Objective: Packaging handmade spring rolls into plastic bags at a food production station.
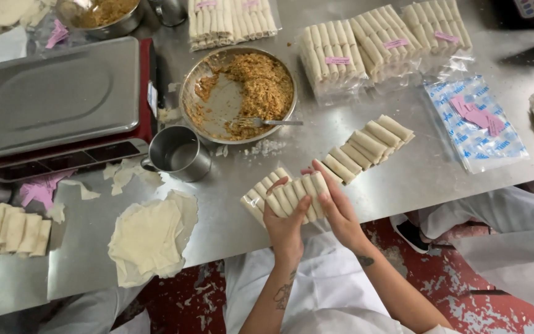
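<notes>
Both my hands hold one row of pale uncooked spring rolls point(282, 193) at the near edge of the steel table point(403, 179). My left hand point(284, 227) cups the row from below. My right hand point(335, 201) presses against its right end, fingers laid over the rolls. Just beyond, a second row of rolls point(369, 147) lies slanting on the table. A stack of thin round wrappers point(149, 238) lies to the left near the table edge.
A metal bowl of brown filling point(237, 93) with a fork stands behind, a steel cup point(178, 153) beside it, and a scale point(57, 102) at left. Bagged rolls point(378, 43) line the back. Plastic bags with pink slips point(477, 120) lie right. More rolls point(7, 230) sit far left.
</notes>
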